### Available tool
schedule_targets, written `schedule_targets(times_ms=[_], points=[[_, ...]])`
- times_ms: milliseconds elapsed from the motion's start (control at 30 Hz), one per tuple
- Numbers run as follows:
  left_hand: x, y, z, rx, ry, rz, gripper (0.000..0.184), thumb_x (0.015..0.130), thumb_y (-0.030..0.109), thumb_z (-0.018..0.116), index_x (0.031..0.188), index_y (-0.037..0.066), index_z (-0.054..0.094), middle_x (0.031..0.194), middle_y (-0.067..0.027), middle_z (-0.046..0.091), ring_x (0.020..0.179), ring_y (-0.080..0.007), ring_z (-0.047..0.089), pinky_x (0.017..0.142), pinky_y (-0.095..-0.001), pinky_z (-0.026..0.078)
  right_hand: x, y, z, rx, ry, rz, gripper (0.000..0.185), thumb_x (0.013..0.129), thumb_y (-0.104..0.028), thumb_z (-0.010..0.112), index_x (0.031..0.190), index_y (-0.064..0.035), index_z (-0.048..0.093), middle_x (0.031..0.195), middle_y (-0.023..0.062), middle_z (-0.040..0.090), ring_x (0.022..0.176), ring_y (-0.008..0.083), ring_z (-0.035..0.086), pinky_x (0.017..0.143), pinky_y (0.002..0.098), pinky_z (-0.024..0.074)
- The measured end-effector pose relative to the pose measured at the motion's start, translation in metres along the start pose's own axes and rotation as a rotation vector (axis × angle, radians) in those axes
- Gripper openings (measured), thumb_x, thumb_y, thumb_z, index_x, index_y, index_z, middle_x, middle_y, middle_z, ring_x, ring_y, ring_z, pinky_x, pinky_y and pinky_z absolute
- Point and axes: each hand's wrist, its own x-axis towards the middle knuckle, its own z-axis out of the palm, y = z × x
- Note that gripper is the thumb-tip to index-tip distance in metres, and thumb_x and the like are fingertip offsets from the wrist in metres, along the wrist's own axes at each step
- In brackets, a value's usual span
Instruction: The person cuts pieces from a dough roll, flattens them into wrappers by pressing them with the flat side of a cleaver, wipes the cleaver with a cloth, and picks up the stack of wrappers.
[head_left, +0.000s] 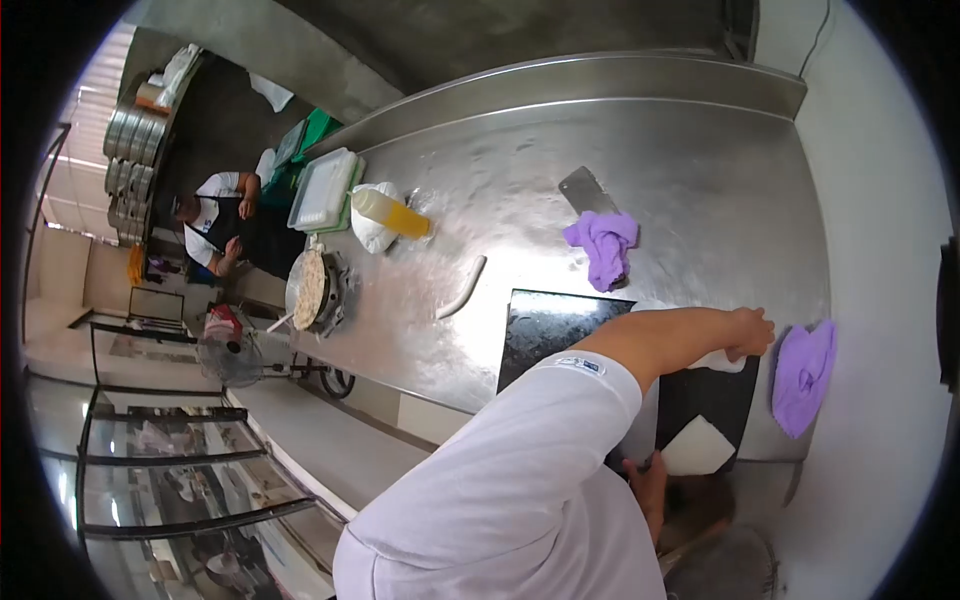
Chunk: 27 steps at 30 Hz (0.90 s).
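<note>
My left hand (750, 334) reaches across to the right end of the steel counter. Its fingers are bent and closed over the edge of a white, sheet-like piece (718, 362), partly hidden by the hand; what they pinch is too small to make out. Under that arm, my right hand (650, 487) is at the counter's front edge, partly hidden by the sleeve, its grip unclear. Beside it, a pale, roughly square piece (698, 447) lies on a black surface (705, 400). A purple cloth (803, 378) lies right of my left hand.
On the steel counter (430, 150) are a glossy black panel (550, 325), another purple cloth (604, 248), a phone (585, 190), a pale curved strip (462, 288), a yellow bottle (395, 213), plastic containers (325, 190) and a pan (308, 288). A co-worker (225, 215) stands beyond.
</note>
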Motion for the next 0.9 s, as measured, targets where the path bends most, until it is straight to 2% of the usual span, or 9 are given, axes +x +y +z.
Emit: schedule_targets(times_ms=[167,300,400,467,500,600,733,800,900], points=[[0.01,-0.015,0.026,-0.023,-0.042,0.057,0.024,0.083,0.012,0.071,0.107,0.015,0.074,0.111,-0.0087,0.072,0.114,-0.0308,0.066,0.094,-0.0506,0.053,0.0,0.011,0.005,-0.064,0.006,-0.033,0.042,0.084,-0.017,0.081,0.108,0.0044,0.055,0.098,0.0261,0.066,0.091,0.0407,0.062,0.084,0.0458,0.0495],[-0.016,-0.01,0.006,-0.183,0.05,-0.03,0.026,0.083,0.009,0.07,0.108,0.016,0.073,0.109,-0.0118,0.073,0.106,-0.0349,0.07,0.077,-0.0506,0.059,-0.003,-0.004,0.006,0.015,0.043,-0.053,0.038,0.085,-0.015,0.081,0.107,0.0023,0.055,0.09,0.0178,0.066,0.074,0.0288,0.064,0.065,0.0392,0.0513],[-0.048,-0.01,-0.029,-0.215,0.009,-0.153,0.026,0.084,0.009,0.07,0.109,0.015,0.073,0.11,-0.0124,0.073,0.109,-0.0347,0.069,0.079,-0.0511,0.059,-0.004,-0.018,0.011,0.007,0.029,-0.039,0.034,0.087,-0.012,0.077,0.11,0.0012,0.055,0.088,0.0105,0.065,0.064,0.0149,0.061,0.048,0.0311,0.0465],[-0.096,-0.007,-0.065,-0.225,0.047,-0.207,0.022,0.086,0.013,0.068,0.106,0.01,0.075,0.11,-0.0155,0.074,0.108,-0.0378,0.07,0.083,-0.0493,0.059,-0.009,-0.034,0.013,0.123,0.025,0.066,0.036,0.087,-0.01,0.075,0.115,0.0019,0.056,0.092,0.0106,0.066,0.07,0.0149,0.062,0.054,0.0319,0.0499],[-0.117,-0.013,-0.078,-0.259,0.034,-0.236,0.023,0.086,0.013,0.067,0.107,0.01,0.075,0.112,-0.0156,0.074,0.109,-0.0378,0.07,0.083,-0.0497,0.059,-0.009,-0.024,0.017,0.224,0.029,0.04,0.043,0.087,-0.012,0.075,0.122,0.0029,0.056,0.102,0.013,0.066,0.083,0.0198,0.064,0.069,0.0355,0.0539],[-0.199,-0.021,-0.128,-0.362,0.055,-0.323,0.027,0.085,0.012,0.067,0.11,0.008,0.075,0.114,-0.0162,0.073,0.108,-0.0369,0.07,0.084,-0.0498,0.058,0.001,0.012,0.024,0.058,0.068,0.138,0.052,0.087,-0.015,0.076,0.13,0.0045,0.054,0.113,0.0161,0.065,0.1,0.0248,0.063,0.086,0.0393,0.0517],[-0.307,-0.067,-0.143,-0.5,0.112,-0.399,0.034,0.081,0.015,0.07,0.113,0.005,0.073,0.112,-0.0184,0.073,0.102,-0.0321,0.072,0.085,-0.045,0.057,0.011,0.055,0.038,0.018,0.087,0.125,0.057,0.087,-0.018,0.076,0.133,0.0058,0.053,0.117,0.0174,0.065,0.106,0.0266,0.06,0.093,0.0405,0.0488],[-0.406,-0.075,-0.168,-0.654,0.301,-0.487,0.038,0.081,0.017,0.073,0.115,0.001,0.072,0.11,-0.0186,0.073,0.095,-0.0293,0.073,0.084,-0.0422,0.058,0.016,0.061,0.059,0.101,0.327,-0.177,0.038,0.091,-0.017,0.073,0.12,0.0009,0.057,0.088,0.0032,0.062,0.069,0.0106,0.055,0.055,0.028,0.0442],[-0.557,-0.072,-0.199,-0.931,0.607,-0.688,0.038,0.088,0.018,0.075,0.117,-0.007,0.069,0.104,-0.0161,0.074,0.086,-0.021,0.074,0.081,-0.0369,0.059,0.006,0.008,0.082,0.123,0.366,-0.057,0.044,0.093,-0.019,0.073,0.127,0.0016,0.054,0.085,0.0044,0.061,0.059,0.0101,0.053,0.049,0.0272,0.0418]])
